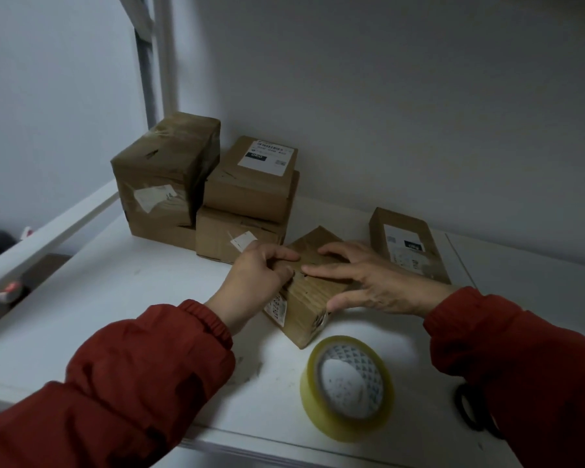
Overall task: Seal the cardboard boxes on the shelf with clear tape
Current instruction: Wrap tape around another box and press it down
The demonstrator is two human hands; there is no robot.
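- The tall box (164, 177) stood at the shelf's back left corner. It was brown cardboard wrapped in glossy, wrinkled tape, with a torn white label on its near face.
- Touching it on the right, two flatter boxes sat stacked. The upper box (254, 179) carried a printed white label, and the lower box (228, 238) showed a scrap of white paper.
- The white shelf (132, 298) lay bare and scuffed in front of these – the widest open room, running out to its left rail and its near edge.
- The left hand (260, 275), in a red padded sleeve, was curled against the left upper edge of the small box (313, 298). Its forefinger lay along the top, and the other fingers were tucked in and gripping.
- The small box sat near the shelf's middle, turned corner-on to the viewer and just in front of the lower box. It was plain cardboard with a label on its left face.
- The tape roll (347, 386) stood tilted on its edge just in front of the small box, close to the shelf's near edge – clear yellowish tape on a patterned white core.
- The right hand (375, 282) was spread flat on the small box's top. Its fingers were straight and pressing, with the thumb along the near right side.
- A long flat box (409, 244) lay behind the right hand, near the wall, label up.
- Black scissors (470, 410) lay at the far right, partly hidden by the right sleeve.
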